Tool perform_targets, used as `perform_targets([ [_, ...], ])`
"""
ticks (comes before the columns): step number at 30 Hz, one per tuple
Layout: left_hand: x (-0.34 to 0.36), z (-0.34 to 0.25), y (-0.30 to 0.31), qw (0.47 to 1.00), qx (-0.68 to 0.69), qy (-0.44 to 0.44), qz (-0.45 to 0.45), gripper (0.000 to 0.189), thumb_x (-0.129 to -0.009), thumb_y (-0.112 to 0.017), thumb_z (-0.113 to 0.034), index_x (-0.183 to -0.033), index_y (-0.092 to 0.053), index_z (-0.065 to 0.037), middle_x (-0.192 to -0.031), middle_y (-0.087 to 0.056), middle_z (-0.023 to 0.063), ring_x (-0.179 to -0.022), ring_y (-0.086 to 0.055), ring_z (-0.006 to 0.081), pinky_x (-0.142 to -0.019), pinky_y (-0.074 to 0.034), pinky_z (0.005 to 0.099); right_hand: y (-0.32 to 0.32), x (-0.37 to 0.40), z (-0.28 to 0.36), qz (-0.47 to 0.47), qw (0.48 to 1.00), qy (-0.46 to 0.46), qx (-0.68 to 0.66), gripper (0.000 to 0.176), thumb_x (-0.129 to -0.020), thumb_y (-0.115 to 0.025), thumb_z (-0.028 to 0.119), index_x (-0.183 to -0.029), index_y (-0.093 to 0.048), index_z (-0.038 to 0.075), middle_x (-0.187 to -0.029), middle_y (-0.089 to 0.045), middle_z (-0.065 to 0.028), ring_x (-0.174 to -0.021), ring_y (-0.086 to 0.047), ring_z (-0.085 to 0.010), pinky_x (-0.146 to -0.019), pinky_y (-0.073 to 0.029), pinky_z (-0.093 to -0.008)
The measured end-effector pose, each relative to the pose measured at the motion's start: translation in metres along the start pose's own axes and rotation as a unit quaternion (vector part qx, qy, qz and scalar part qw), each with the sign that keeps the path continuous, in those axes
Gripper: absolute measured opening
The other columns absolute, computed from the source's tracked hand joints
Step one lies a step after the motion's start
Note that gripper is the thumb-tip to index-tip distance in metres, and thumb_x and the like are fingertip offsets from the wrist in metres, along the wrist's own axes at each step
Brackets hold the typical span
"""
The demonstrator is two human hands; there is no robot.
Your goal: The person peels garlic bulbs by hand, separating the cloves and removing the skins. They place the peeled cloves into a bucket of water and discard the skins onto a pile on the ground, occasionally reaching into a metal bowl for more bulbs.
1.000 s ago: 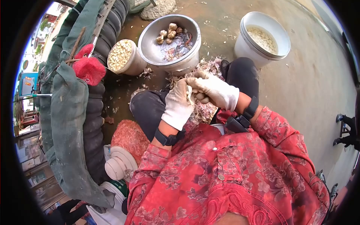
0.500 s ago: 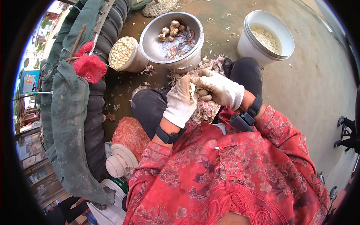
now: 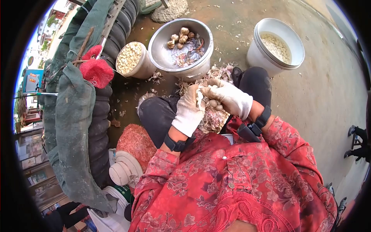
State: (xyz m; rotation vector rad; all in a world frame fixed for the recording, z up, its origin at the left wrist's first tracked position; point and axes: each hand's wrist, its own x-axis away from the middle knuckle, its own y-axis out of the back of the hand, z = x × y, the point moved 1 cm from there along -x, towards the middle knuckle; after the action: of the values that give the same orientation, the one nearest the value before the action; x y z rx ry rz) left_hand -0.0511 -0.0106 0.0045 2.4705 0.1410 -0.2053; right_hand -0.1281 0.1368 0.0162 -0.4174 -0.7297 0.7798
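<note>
My left hand, in a white knitted glove with a soiled thumb and fingers, is closed on a pale piece of garlic. My right hand, gloved the same way, pinches the same garlic from the other side, its lower fingers curled under with greyish tips. Both hands meet above my lap, over a heap of papery garlic skins. Much of the garlic is hidden by the gloves. Ahead, a metal basin holds several unpeeled garlic bulbs and loose skins.
A small bucket of peeled cloves stands left of the basin. At right, a white bucket holds cloves in liquid. Black tyres draped with green netting line the left side. A red mesh sack lies by my left leg.
The view has shifted slightly, so the surroundings sit a little lower. Both hands stay together at the garlic; my right lower fingers have moved slightly away from my left hand.
</note>
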Motion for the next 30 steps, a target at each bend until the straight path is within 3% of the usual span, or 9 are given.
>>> perform_targets([
  [5,-0.002,0.004,0.004,0.998,-0.060,-0.014,-0.019,0.034,-0.086,-0.050,-0.003,-0.119,-0.046,-0.009,-0.100,-0.061,0.0150,-0.091,-0.064,0.0317,-0.078,-0.052,0.0375,0.015,-0.002,0.005,0.082,0.996,-0.033,-0.021,0.026,-0.092,-0.059,0.019,-0.109,-0.052,0.000,-0.080,-0.060,-0.0046,-0.053,-0.049,-0.0057,-0.043,-0.038,-0.0167],
  [11,-0.003,0.012,0.002,0.997,-0.065,-0.025,-0.027,0.032,-0.089,-0.051,-0.007,-0.120,-0.046,-0.009,-0.102,-0.062,0.0153,-0.091,-0.064,0.0314,-0.077,-0.052,0.0374,0.010,-0.002,0.003,0.075,0.996,0.013,-0.054,0.029,-0.094,-0.056,0.015,-0.117,-0.049,0.001,-0.089,-0.059,-0.0051,-0.064,-0.052,-0.0067,-0.049,-0.039,-0.0179],
  [15,-0.002,0.005,0.001,0.978,0.184,0.097,-0.022,0.033,-0.086,-0.048,-0.002,-0.119,-0.050,-0.008,-0.100,-0.061,0.0051,-0.086,-0.058,0.0113,-0.074,-0.049,0.0252,0.009,0.001,0.004,0.091,0.994,0.005,-0.059,0.031,-0.094,-0.056,0.019,-0.118,-0.049,0.001,-0.086,-0.059,-0.0044,-0.065,-0.053,-0.0070,-0.048,-0.038,-0.0168],
  [18,-0.004,0.012,0.001,0.991,0.104,0.070,-0.034,0.031,-0.086,-0.047,-0.001,-0.116,-0.053,-0.008,-0.098,-0.061,0.0051,-0.085,-0.057,0.0103,-0.073,-0.048,0.0231,0.013,0.003,0.008,0.092,0.995,0.006,-0.038,0.031,-0.097,-0.053,0.025,-0.116,-0.049,0.001,-0.080,-0.058,-0.0036,-0.060,-0.052,-0.0062,-0.046,-0.037,-0.0160],
  [24,-0.002,0.031,-0.006,0.961,0.239,0.132,-0.049,0.027,-0.088,-0.050,-0.002,-0.114,-0.055,-0.007,-0.100,-0.060,0.0036,-0.086,-0.056,0.0108,-0.073,-0.048,0.0239,0.021,0.001,0.005,0.068,0.997,0.011,-0.026,0.036,-0.100,-0.045,0.033,-0.118,-0.051,0.002,-0.076,-0.058,-0.0025,-0.054,-0.049,-0.0053,-0.045,-0.038,-0.0178],
  [26,-0.003,0.025,-0.003,0.969,0.218,0.104,-0.055,0.026,-0.090,-0.049,-0.004,-0.115,-0.054,-0.007,-0.101,-0.060,0.0041,-0.088,-0.056,0.0106,-0.075,-0.048,0.0235,0.028,-0.002,0.004,0.149,0.988,0.032,-0.009,0.043,-0.100,-0.042,0.040,-0.118,-0.051,0.002,-0.079,-0.060,-0.0032,-0.060,-0.054,-0.0066,-0.050,-0.042,-0.0178],
  [27,-0.007,0.027,-0.004,0.980,0.165,0.083,-0.071,0.029,-0.086,-0.048,-0.001,-0.114,-0.054,-0.007,-0.094,-0.060,0.0034,-0.075,-0.055,0.0080,-0.063,-0.047,0.0205,0.027,-0.001,0.004,0.148,0.988,0.031,-0.010,0.043,-0.100,-0.042,0.040,-0.118,-0.051,0.002,-0.079,-0.060,-0.0032,-0.060,-0.054,-0.0066,-0.050,-0.042,-0.0178],
  [28,-0.007,0.028,-0.002,0.980,0.165,0.084,-0.070,0.029,-0.086,-0.048,-0.001,-0.114,-0.054,-0.007,-0.094,-0.060,0.0034,-0.075,-0.055,0.0080,-0.063,-0.047,0.0205,0.025,0.001,0.005,0.115,0.993,0.019,-0.029,0.047,-0.099,-0.041,0.043,-0.119,-0.051,0.002,-0.083,-0.061,-0.0046,-0.066,-0.057,-0.0085,-0.053,-0.044,-0.0188],
  [30,-0.009,0.030,0.001,0.937,0.258,0.227,-0.055,0.033,-0.081,-0.046,0.001,-0.112,-0.054,-0.008,-0.086,-0.058,0.0022,-0.060,-0.049,0.0051,-0.049,-0.041,0.0174,0.025,0.000,0.006,0.081,0.995,0.008,-0.050,0.051,-0.099,-0.040,0.047,-0.119,-0.051,0.001,-0.088,-0.063,-0.0059,-0.073,-0.061,-0.0104,-0.057,-0.047,-0.0198],
])
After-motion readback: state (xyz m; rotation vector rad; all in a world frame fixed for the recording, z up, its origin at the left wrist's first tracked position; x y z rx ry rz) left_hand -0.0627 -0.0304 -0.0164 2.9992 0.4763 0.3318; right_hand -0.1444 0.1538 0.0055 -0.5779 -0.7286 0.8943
